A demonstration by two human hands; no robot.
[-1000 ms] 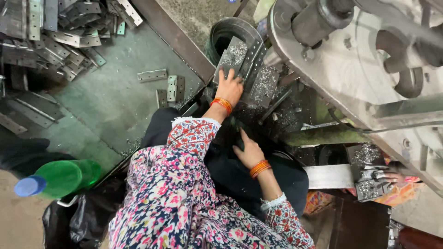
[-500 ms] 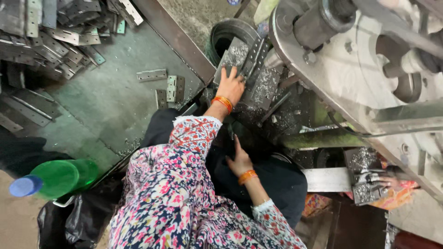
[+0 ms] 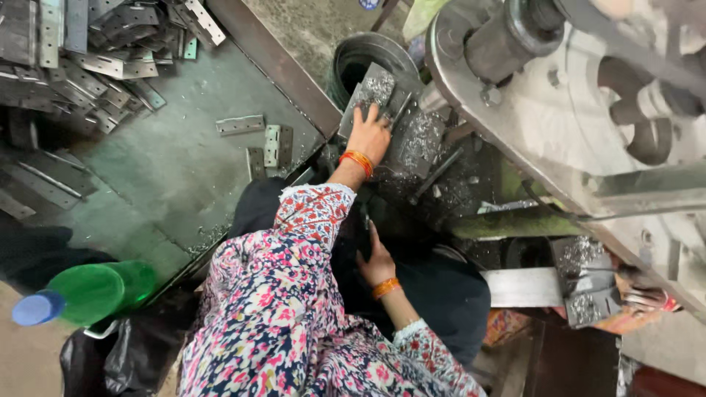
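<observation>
The left hand (image 3: 370, 136) is extended toward twelve o'clock and laid palm-down, fingers spread flat, on a grey metal plate (image 3: 371, 92) at the bed of a heavy press machine (image 3: 559, 125). Nothing is seen gripped in it; the plate is pressed or steadied rather than clasped. The plate is strewn with bright metal swarf (image 3: 419, 140), which spreads toward three o'clock over the machine bed.

The right hand (image 3: 376, 261) is held low, at six o'clock of the left hand, against dark cloth over the lap. Its fingers point upward and lie loosely extended; whether anything is held in it cannot be told, as the palm side is hidden.

At nine to eleven o'clock, a green-grey floor sheet (image 3: 169, 169) carries a few loose hinge pieces (image 3: 268, 147) just beside the worker, and a large heap of metal hinges (image 3: 81, 44) lies well apart at the upper left. A green bottle with a blue cap (image 3: 81, 294) lies at eight o'clock.

As a judgement: the work appears to be in mid-run. Much stock remains heaped, and only a few pieces lie near the machine. No piece is seen in either hand, so a cycle is judged to be between pieces.
</observation>
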